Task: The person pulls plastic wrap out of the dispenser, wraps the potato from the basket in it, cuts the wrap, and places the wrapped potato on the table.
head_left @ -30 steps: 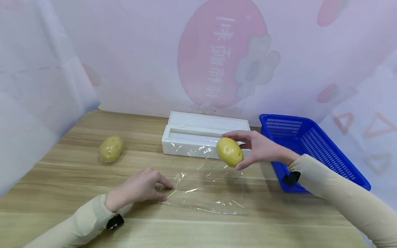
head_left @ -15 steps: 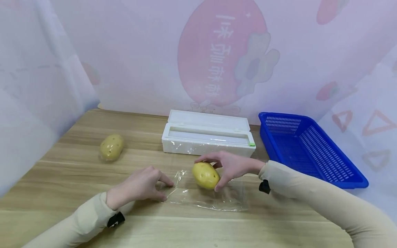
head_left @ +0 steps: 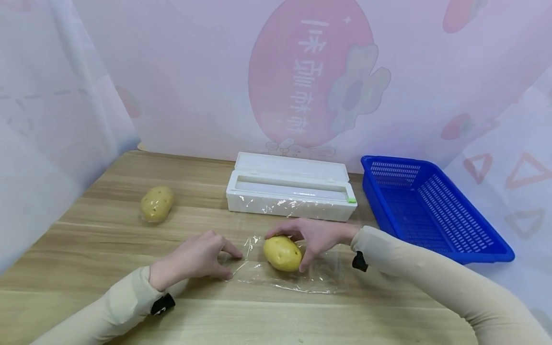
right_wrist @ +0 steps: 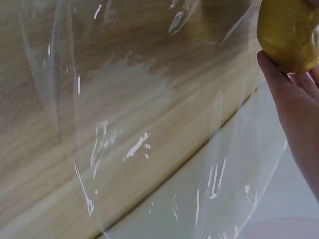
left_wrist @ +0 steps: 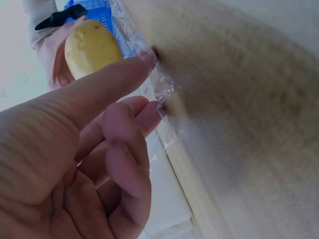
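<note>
A yellow potato is gripped from above by my right hand, its thumb and fingers on opposite sides. Under it spreads a sheet of clear plastic wrap, which runs back to the front of a white wrap dispenser. My left hand presses the sheet's left edge to the table; in the left wrist view the thumb and a fingertip touch the film, spread apart, while other fingers bend loosely. In the right wrist view the film is wrinkled and shiny, with the potato at the upper right.
Another potato, covered in shiny film, lies on the wooden table at the left. At the right stands a blue plastic basket. The dispenser's lid is raised at the back, before a printed cloth backdrop.
My right hand has carried the potato left and down, from in front of the dispenser to low over the plastic wrap. The left hand has stayed at the film's edge.
</note>
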{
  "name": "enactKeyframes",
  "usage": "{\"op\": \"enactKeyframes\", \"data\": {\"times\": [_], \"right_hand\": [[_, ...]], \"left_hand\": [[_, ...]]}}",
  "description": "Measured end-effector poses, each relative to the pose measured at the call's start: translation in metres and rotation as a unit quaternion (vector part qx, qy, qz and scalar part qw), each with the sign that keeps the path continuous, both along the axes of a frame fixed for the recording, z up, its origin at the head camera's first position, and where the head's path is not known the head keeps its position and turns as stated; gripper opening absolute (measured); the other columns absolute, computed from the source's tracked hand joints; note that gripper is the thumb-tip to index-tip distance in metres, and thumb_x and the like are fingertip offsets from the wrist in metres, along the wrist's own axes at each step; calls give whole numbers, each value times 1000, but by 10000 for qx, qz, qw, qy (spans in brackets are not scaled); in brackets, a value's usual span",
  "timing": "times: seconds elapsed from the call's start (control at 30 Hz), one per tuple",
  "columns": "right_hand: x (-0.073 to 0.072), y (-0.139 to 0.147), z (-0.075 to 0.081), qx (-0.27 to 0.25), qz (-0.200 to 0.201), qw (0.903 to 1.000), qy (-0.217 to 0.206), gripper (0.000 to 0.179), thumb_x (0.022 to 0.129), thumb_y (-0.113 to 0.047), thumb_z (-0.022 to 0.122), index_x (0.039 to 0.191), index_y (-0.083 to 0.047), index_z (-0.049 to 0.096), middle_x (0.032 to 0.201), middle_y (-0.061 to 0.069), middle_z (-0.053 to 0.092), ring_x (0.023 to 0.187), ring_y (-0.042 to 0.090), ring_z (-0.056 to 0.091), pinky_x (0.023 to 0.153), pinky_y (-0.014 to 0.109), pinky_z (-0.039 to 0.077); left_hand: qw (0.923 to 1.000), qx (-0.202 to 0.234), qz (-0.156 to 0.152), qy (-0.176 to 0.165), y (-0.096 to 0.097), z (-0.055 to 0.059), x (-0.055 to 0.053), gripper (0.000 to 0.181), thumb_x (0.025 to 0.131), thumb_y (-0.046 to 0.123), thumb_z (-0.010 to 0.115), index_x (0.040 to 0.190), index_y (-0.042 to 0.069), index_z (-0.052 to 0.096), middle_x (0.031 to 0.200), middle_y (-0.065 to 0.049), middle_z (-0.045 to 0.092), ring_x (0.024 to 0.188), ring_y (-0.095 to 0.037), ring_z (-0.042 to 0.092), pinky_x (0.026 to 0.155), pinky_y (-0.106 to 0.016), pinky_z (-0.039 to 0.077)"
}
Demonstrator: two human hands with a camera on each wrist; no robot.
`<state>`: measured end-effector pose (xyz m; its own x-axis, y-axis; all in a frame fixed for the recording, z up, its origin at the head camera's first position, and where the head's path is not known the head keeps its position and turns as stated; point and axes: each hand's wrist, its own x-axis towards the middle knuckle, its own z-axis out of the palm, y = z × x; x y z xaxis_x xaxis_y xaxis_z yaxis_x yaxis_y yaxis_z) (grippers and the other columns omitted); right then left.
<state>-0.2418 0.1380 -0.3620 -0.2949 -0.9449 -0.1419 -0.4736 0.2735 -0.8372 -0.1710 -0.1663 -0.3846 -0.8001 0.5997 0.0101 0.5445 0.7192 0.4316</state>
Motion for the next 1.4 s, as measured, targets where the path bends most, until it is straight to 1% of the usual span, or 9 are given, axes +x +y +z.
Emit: {"op": "enactKeyframes", "data": {"times": [0.17,0.23,0.33,0.47,0.63,0.77,1.0,1.23,1.4], "right_hand": [[-1,-3,-5,-52,246,9995,-166,104,57,13,84,149,-6,39,146,9,44,132,16,43,111,35,29],[-2,-3,-7,-47,306,9993,-187,105,56,15,82,149,-6,38,148,11,42,134,16,41,112,35,27],[-5,-1,-10,54,283,9995,-100,107,55,16,80,150,-9,36,150,5,41,134,14,40,111,36,28],[-7,2,-12,210,219,9995,77,112,55,14,79,153,-17,35,151,-6,39,134,12,38,109,38,31],[-8,4,-12,192,241,9994,151,113,55,17,77,153,-20,35,153,-10,37,136,13,37,108,41,33],[-8,5,-11,154,259,9994,139,111,56,18,77,153,-19,36,153,-9,37,137,13,36,108,41,33],[-6,9,-6,-8,152,9998,139,107,59,16,78,152,-17,37,153,-7,37,138,14,35,107,42,35],[-7,14,-3,-223,26,9997,-10,101,63,11,81,151,-15,38,152,6,40,135,25,40,105,45,38],[-8,17,-1,-469,-61,9988,-80,97,66,5,85,151,-13,40,152,7,40,135,31,40,104,50,38]], "left_hand": [[10000,11,-29,19,1,1,0,42,65,28,91,104,23,78,108,3,72,102,-22,65,80,-45,54],[10000,16,-40,20,1,1,0,42,65,28,91,104,22,78,108,2,72,102,-22,65,81,-46,54],[10000,15,-49,21,1,1,0,42,65,29,91,104,22,78,108,1,72,103,-24,65,80,-46,54],[10000,12,-72,41,0,1,0,41,65,30,91,104,22,78,108,0,72,101,-24,66,79,-45,54],[10000,28,-50,42,1,1,0,42,65,29,91,104,22,78,109,-2,72,99,-23,66,78,-45,54],[10000,3,7,13,1,1,1,42,64,29,91,103,23,78,110,-2,72,100,-23,66,77,-45,55],[10000,-18,13,-33,1,1,0,43,64,29,91,104,24,78,111,-1,71,105,-26,65,81,-46,54],[9999,5,-99,81,0,0,0,43,64,29,91,104,22,78,110,-2,72,102,-24,66,80,-44,54],[9998,29,-158,99,0,0,0,43,64,29,91,105,22,78,110,-1,72,102,-24,66,80,-44,54]]}}
